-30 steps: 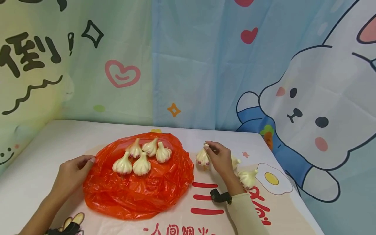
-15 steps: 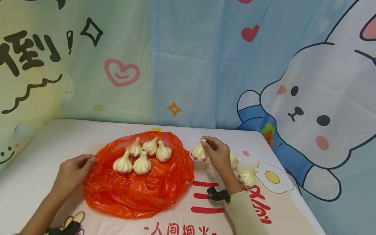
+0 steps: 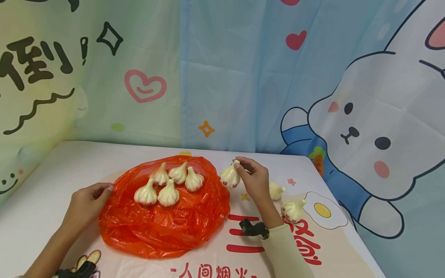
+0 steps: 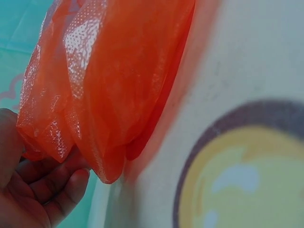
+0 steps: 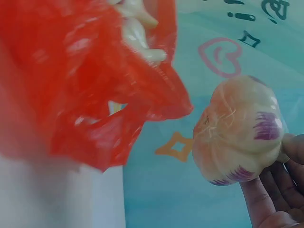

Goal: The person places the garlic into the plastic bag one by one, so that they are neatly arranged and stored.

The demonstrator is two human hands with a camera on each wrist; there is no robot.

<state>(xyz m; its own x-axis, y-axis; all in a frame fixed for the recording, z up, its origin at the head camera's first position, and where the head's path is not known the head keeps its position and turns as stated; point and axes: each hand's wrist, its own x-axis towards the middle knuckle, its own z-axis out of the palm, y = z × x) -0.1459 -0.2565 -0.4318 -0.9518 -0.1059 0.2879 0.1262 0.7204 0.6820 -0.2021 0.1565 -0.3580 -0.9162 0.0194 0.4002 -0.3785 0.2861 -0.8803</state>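
A red plastic bag (image 3: 194,231) lies spread on the table, with several garlic bulbs (image 3: 168,194) resting on it toward its far side. At the bag's left edge, my left hand (image 3: 83,206) pinches the plastic between thumb and fingers; the left wrist view shows the bag's folds (image 4: 118,95) over those fingers. My right hand (image 3: 256,179) holds another garlic bulb (image 3: 230,176) by its stem, raised just off the bag's right edge. Purple streaks mark the underside of this held bulb (image 5: 237,133) in the right wrist view.
Two more garlic bulbs, a near one (image 3: 293,211) and one partly behind my right wrist (image 3: 276,190), lie on the printed tablecloth (image 3: 333,247) to the right. A cartoon curtain (image 3: 222,77) hangs behind the table.
My right hand has lifted the garlic bulb and carried it left and away from me, nearer the bag's right edge. My left hand and the bag have stayed put.
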